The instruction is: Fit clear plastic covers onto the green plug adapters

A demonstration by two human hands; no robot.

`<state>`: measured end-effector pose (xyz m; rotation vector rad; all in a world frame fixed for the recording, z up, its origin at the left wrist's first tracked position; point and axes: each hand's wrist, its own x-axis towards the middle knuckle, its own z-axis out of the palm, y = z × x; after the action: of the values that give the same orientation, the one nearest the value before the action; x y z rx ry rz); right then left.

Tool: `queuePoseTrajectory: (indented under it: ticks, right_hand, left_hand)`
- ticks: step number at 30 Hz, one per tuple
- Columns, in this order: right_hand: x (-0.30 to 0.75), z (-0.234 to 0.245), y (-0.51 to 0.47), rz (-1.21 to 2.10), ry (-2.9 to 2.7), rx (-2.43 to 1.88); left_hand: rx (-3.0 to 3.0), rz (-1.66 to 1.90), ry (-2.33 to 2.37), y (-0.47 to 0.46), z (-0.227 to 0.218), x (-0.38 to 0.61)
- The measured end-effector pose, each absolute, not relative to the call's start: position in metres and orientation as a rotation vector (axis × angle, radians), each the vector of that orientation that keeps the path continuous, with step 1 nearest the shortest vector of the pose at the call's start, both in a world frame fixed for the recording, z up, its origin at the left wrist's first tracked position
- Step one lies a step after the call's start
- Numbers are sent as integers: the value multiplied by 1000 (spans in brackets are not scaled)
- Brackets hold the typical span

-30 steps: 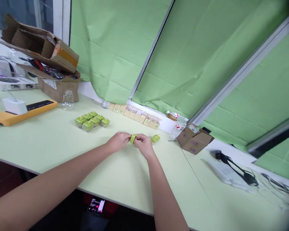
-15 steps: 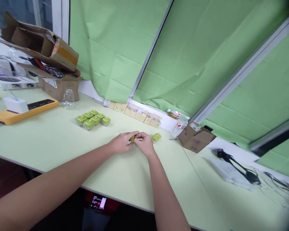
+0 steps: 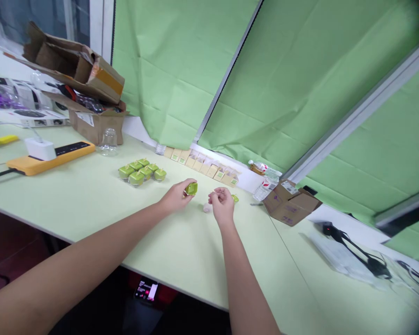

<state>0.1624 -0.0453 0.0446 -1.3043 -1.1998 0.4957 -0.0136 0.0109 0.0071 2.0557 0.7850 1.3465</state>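
My left hand (image 3: 177,197) is closed around a small green lid (image 3: 192,189), its hollow side tipped toward me. To its right, my right hand (image 3: 222,204) pinches something thin and pale that is too small to name. A small pale pinkish round thing (image 3: 206,208) is on the table just left of my right hand; whether it touches the fingers I cannot tell. Behind that hand another green piece (image 3: 235,198) shows, partly hidden. Farther left stands a cluster of several small clear cups with green lids (image 3: 136,178), each lid bearing a yellowish loop.
Several small tan boxes (image 3: 199,163) line the back wall. Clear plastic bottles (image 3: 264,187) and a cardboard box (image 3: 290,204) stand at the right. On the left are an orange power strip (image 3: 52,160), a clear jar (image 3: 108,142) and larger cardboard boxes (image 3: 97,125). Black cables (image 3: 356,251) lie far right.
My hands, together earlier, have come apart. My left hand keeps the green lid, while the right has shifted right with something thin. The view has turned slightly left.
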Motion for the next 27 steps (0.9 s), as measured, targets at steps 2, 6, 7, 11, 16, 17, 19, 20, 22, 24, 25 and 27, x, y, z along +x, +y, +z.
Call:
queuePoseTrajectory:
  ticks: [2, 6, 7, 11, 16, 17, 19, 20, 22, 24, 25, 27]
  right_hand:
    - [157, 43, -47, 437, -1306, -1313]
    - [145, 41, -52, 249, -1486, -1339]
    - [143, 41, -53, 216, -1513, -1348]
    - [138, 38, -54, 71, -1584, -1420]
    - [136, 34, -53, -88, -1604, -1532]
    - [135, 34, -53, -101, -1608, -1549]
    - [134, 33, -53, -129, -1619, -1571]
    - [134, 33, -53, -145, -1621, -1578]
    - [133, 32, -52, -163, -1613, -1575]
    - [132, 31, -52, -154, -1602, -1560]
    - [132, 30, -52, -143, -1597, -1551]
    - [132, 28, -51, -109, -1601, -1529]
  left_hand:
    - [2023, 1364, 766, 10, 8, -12]
    - [2000, 1374, 679, 8, 7, -9]
    - [2006, 1380, 663, 8, 7, -8]
    - [2085, 1397, 611, 6, 4, -6]
    - [2202, 1422, 587, 4, 0, -4]
    - [2216, 1422, 592, 4, -1, -4]
    - [2236, 1419, 601, 4, -1, -3]
    - [2242, 1422, 606, 4, -2, -3]
    - [2249, 1435, 614, 4, -2, -2]
    - [2255, 1446, 620, 4, -2, -2]
    - [2259, 1449, 623, 4, -2, -2]
    - [2271, 1449, 633, 4, -2, -1]
